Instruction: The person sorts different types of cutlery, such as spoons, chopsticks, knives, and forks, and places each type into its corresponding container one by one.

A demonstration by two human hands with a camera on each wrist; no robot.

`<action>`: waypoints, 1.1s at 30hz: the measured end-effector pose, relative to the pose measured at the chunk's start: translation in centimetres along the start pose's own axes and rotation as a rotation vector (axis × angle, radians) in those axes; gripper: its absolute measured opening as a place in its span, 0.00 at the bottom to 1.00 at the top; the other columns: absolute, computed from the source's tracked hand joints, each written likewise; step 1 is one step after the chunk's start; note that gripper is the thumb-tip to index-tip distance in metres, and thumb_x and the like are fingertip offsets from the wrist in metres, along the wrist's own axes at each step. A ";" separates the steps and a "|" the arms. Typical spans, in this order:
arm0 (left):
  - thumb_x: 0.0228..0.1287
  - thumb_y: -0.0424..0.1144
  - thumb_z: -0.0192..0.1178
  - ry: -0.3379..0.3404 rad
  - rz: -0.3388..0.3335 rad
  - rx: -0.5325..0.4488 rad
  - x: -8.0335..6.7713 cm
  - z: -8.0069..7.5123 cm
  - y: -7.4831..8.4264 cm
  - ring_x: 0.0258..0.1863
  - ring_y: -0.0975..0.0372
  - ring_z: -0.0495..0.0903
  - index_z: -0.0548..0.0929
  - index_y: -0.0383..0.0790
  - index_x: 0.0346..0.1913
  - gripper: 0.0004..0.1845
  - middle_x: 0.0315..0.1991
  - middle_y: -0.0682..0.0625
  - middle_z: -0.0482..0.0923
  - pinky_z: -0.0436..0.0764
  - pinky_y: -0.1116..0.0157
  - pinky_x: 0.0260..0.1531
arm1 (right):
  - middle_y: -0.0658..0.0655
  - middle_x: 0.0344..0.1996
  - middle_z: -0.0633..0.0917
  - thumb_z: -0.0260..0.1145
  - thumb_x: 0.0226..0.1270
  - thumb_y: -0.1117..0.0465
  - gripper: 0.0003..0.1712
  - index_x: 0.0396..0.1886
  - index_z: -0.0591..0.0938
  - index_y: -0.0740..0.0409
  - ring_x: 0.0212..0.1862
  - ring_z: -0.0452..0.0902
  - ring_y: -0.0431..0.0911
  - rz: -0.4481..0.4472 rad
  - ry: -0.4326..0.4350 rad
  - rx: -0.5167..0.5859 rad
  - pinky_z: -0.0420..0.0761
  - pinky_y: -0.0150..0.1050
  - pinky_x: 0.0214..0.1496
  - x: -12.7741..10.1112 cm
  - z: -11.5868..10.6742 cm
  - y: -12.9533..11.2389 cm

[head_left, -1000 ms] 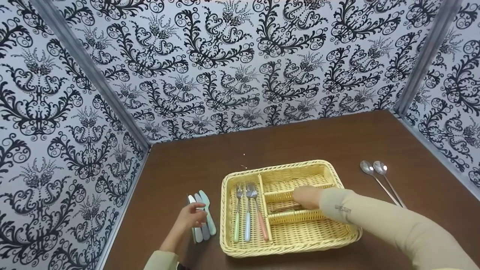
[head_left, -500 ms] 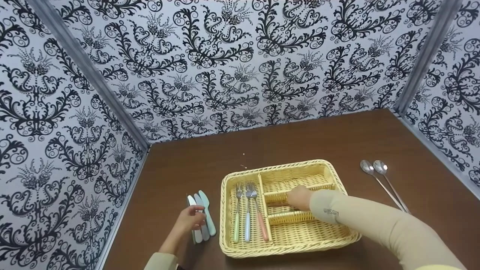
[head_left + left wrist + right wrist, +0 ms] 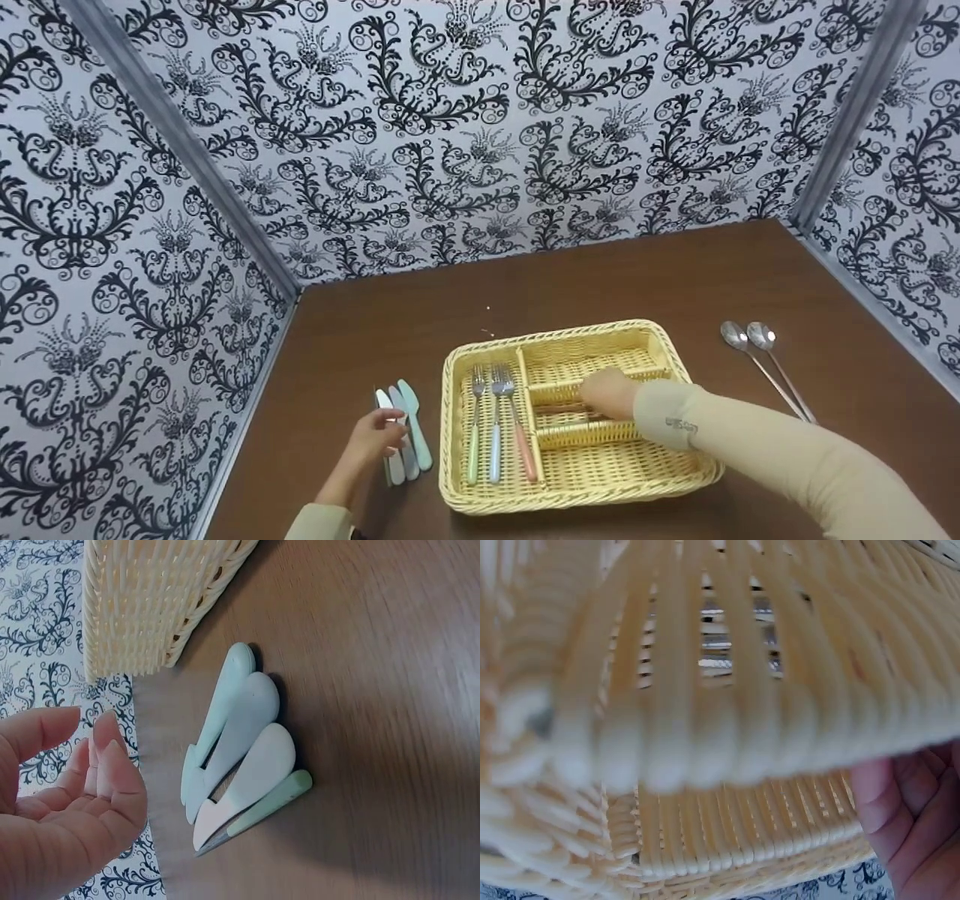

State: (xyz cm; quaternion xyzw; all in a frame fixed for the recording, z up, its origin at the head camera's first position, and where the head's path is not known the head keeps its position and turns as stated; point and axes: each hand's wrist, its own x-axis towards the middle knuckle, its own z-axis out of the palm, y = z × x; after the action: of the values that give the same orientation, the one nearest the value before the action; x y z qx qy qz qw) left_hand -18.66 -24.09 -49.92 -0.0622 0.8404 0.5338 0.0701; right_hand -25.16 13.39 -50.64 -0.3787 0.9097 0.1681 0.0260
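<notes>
A yellow wicker tray (image 3: 679, 360) with dividers sits on the brown table. Three forks (image 3: 495, 427) with pastel handles lie in its left compartment. My right hand (image 3: 611, 394) reaches into the narrow middle compartment, its fingertips hidden from the head camera. The right wrist view shows its palm (image 3: 915, 814) bare beside the wicker divider (image 3: 727, 727), with something metallic glinting through the slits. My left hand (image 3: 373, 439) hovers by several pastel knives (image 3: 405, 431) left of the tray. In the left wrist view that hand (image 3: 67, 802) is loosely curled and holds nothing, apart from the knives (image 3: 240, 750).
Two long steel spoons (image 3: 761, 360) lie on the table to the right of the tray. Patterned walls close in the table on the left, back and right. A corner of the tray (image 3: 150, 600) stands close to the knives.
My right hand slid a little left inside the middle compartment, then came back right. My left hand has sunk slightly beside the knives.
</notes>
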 end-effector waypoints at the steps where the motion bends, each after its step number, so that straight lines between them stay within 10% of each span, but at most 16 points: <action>1: 0.57 0.30 0.54 0.010 0.000 0.003 0.0 0.0 -0.1 0.27 0.56 0.79 0.72 0.22 0.48 0.17 0.31 0.40 0.78 0.77 0.60 0.28 | 0.54 0.18 0.78 0.65 0.53 0.70 0.08 0.18 0.77 0.58 0.22 0.74 0.44 0.003 0.018 0.051 0.77 0.36 0.24 -0.3 -0.3 0.3; 12: 0.55 0.30 0.53 0.162 -0.069 0.386 0.2 -0.8 -1.8 0.27 0.56 0.72 0.73 0.24 0.36 0.09 0.29 0.40 0.74 0.73 0.62 0.25 | 0.49 0.12 0.72 0.61 0.47 0.73 0.13 0.12 0.72 0.55 0.16 0.64 0.41 0.011 0.233 0.361 0.69 0.36 0.18 -4.4 -3.5 5.1; 22: 0.57 0.30 0.51 0.120 -0.117 0.439 0.9 -0.2 -3.5 0.11 0.66 0.60 0.63 0.43 0.14 0.17 0.11 0.55 0.60 0.60 0.71 0.12 | 0.51 0.18 0.78 0.64 0.51 0.67 0.05 0.20 0.78 0.56 0.21 0.73 0.46 0.125 0.251 0.408 0.72 0.41 0.20 -7.3 -3.0 8.3; 33: 0.53 0.27 0.49 0.112 -0.178 0.458 1.0 -0.6 -3.5 0.15 0.58 0.72 0.73 0.23 0.28 0.07 0.17 0.44 0.69 0.73 0.65 0.14 | 0.56 0.25 0.83 0.63 0.55 0.67 0.03 0.28 0.82 0.61 0.25 0.77 0.50 0.182 0.225 0.463 0.77 0.44 0.24 -8.7 -3.0 9.1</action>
State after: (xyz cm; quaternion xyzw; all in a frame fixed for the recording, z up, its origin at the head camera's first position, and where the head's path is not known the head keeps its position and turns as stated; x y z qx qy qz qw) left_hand -19.05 -26.09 -52.96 -0.1477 0.9333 0.3167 0.0824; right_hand -25.02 24.31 -43.68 -0.2955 0.9515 -0.0859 -0.0046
